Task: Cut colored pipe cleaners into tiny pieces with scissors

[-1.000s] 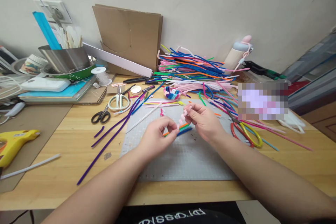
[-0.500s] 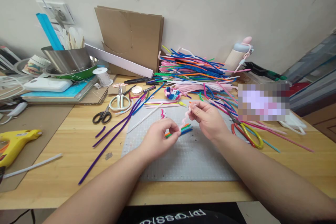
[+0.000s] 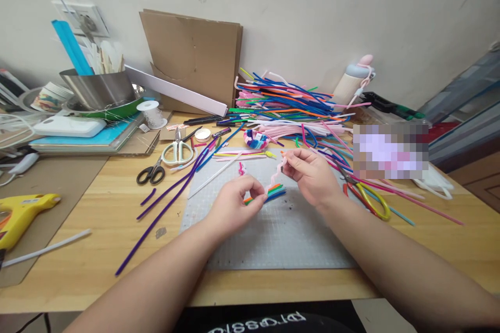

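A wavy, pale pink pipe cleaner (image 3: 276, 175) stretches between my two hands above the grey cutting mat (image 3: 297, 239). My left hand (image 3: 241, 203) pinches its lower end between thumb and fingertips. Its upper end is in the closed fingers of my right hand (image 3: 308, 173), where a small orange tip also shows. Under the pink piece lie short green, orange and blue pipe cleaner pieces (image 3: 276, 195), partly hidden by my left hand. Just behind that hand sits a small pink and white twisted piece (image 3: 242, 168).
A large heap of coloured pipe cleaners (image 3: 289, 104) lies at the back. Red and yellow-handled pliers (image 3: 371, 200) rest on the right. White-handled scissors (image 3: 177, 151), black-handled scissors (image 3: 151, 173) and long purple pipe cleaners (image 3: 156, 221) lie left, with a yellow glue gun (image 3: 27, 213) farther out.
Both hands keep their hold on the pink pipe cleaner, with hardly any movement. The whole view has shifted very slightly.
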The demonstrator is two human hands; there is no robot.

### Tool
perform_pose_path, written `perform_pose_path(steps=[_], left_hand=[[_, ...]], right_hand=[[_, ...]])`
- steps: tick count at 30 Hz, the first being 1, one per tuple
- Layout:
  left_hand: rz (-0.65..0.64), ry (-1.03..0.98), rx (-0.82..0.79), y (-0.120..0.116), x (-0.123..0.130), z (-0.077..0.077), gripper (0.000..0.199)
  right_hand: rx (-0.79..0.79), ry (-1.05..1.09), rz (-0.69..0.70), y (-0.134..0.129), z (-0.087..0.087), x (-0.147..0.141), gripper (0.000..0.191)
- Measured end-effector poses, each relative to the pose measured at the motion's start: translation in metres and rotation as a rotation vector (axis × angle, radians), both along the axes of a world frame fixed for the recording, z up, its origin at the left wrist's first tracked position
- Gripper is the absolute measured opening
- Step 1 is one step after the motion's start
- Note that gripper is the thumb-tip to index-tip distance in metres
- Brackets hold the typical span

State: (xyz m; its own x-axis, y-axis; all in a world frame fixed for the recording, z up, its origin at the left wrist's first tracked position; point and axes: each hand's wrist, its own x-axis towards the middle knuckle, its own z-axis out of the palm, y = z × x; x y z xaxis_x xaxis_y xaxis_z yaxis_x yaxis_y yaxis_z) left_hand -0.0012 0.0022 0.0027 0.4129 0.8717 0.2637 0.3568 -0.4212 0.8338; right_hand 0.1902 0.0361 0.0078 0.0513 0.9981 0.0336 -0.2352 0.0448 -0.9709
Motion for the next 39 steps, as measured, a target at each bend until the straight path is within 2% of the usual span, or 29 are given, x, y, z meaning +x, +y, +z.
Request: perform_pose_path(steps=[5,9,13,16,18,22,25,28,30,36,39], left_hand=[[0.006,0.008,-0.017,-0.001,0.0,0.001,0.008],[0.064,-0.007,-0.065,-0.001,0.002,-0.002,0.006],[0.28,-0.173,-0.201,0.005,0.003,-0.008,0.014],[0.47,-0.374,-0.332,0.013,0.0,-0.011,0.01],[0.557,-0.438,-0.374,0.018,-0.004,-0.011,0.008],[0.672,-0.531,-0.427,0.024,-0.01,-0.013,0.016],[0.707,-0.59,-0.469,0.025,-0.012,-0.014,0.019],[0.715,-0.621,-0.498,0.025,-0.011,-0.014,0.02],[0.717,-0.634,-0.51,0.025,-0.011,-0.014,0.02],[0.722,-0.673,-0.529,0.023,-0.01,-0.013,0.019],[0.711,-0.688,-0.528,0.023,-0.01,-0.014,0.02]], right_hand=[[-0.003,-0.016,0.02,-0.002,0.003,-0.001,0.026],[-0.01,-0.048,0.096,-0.004,0.006,0.0,0.026],[-0.048,-0.093,0.153,0.004,0.004,0.002,0.029],[-0.121,-0.174,0.204,0.02,-0.003,0.001,0.033],[-0.164,-0.249,0.238,0.032,-0.009,-0.005,0.032],[-0.188,-0.395,0.251,0.052,-0.024,-0.024,0.025],[-0.171,-0.516,0.246,0.061,-0.033,-0.038,0.021],[-0.113,-0.655,0.21,0.068,-0.035,-0.042,0.019],[-0.058,-0.755,0.159,0.071,-0.031,-0.037,0.017],[0.076,-1.111,-0.113,0.077,-0.002,0.015,0.018],[0.083,-1.27,-0.196,0.08,0.001,0.037,0.015]])
